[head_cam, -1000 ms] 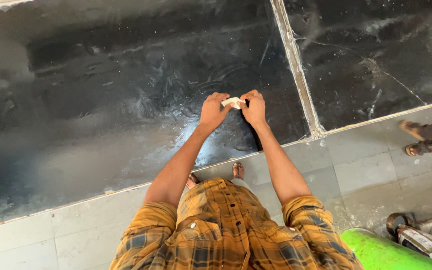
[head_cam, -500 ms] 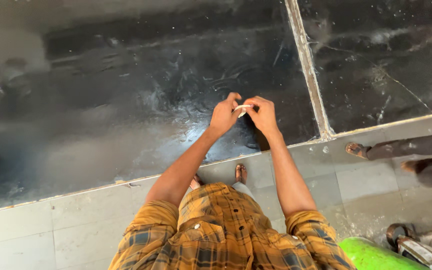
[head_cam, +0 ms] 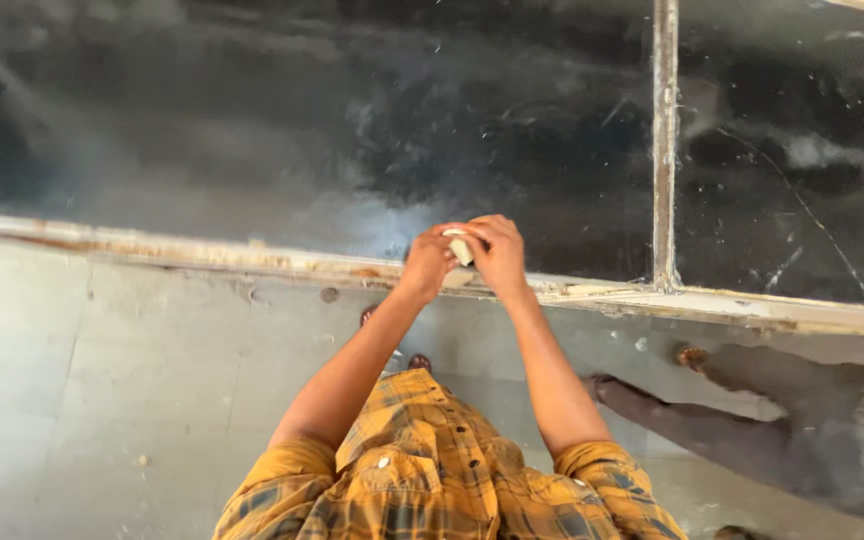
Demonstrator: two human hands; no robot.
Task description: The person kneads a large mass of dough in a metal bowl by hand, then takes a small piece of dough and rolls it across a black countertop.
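Head view: left hand and right hand pinch a small white piece between them.

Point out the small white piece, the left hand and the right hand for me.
small white piece (head_cam: 459,246), head view, on its visible white face between the fingers.
left hand (head_cam: 426,262), head view, on the back of the hand.
right hand (head_cam: 497,254), head view, on the back of the hand.

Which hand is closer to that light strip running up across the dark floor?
Right. The right hand is nearer the light strip; the left hand is farther left.
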